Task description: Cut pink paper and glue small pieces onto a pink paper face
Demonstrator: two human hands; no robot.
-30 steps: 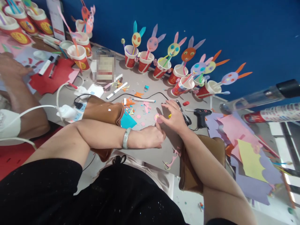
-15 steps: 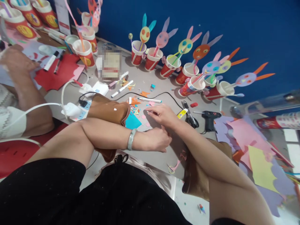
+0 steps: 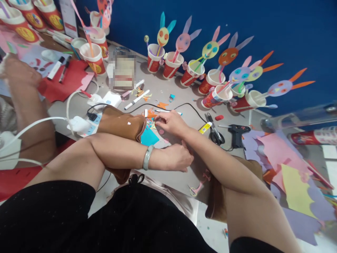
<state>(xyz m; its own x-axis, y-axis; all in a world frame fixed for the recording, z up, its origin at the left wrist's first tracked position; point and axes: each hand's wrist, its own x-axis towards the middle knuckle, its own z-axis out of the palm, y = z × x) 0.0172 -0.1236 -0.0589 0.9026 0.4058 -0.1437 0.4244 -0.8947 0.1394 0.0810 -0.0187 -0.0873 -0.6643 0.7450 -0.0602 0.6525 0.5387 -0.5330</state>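
My left hand (image 3: 177,158), with a pale bangle (image 3: 147,157) at the wrist, is curled closed low over the table edge. Whatever its fingers hold, if anything, is hidden. Just beyond it, my right hand (image 3: 172,123) reaches left with thumb and fingers apart, over small paper scraps (image 3: 150,123); I see nothing held in it. Near its fingertips lie a blue paper piece (image 3: 149,136), an orange scrap (image 3: 151,114) and a marker (image 3: 163,111), partly covered by the hand. A pink paper strip (image 3: 201,181) lies at the table's front edge.
Red paper cups (image 3: 172,66) bearing paper rabbit heads line the blue wall. Scissors (image 3: 216,135), a glue gun (image 3: 237,135) and coloured paper (image 3: 276,151) lie right. A brown pouch (image 3: 119,123), power strip (image 3: 92,124) and cables are left, beside another person's arm (image 3: 28,98).
My right hand has moved left and slightly away from me, from beside the scraps to over them. My left hand stays curled in place. The other person's arm has shifted slightly.
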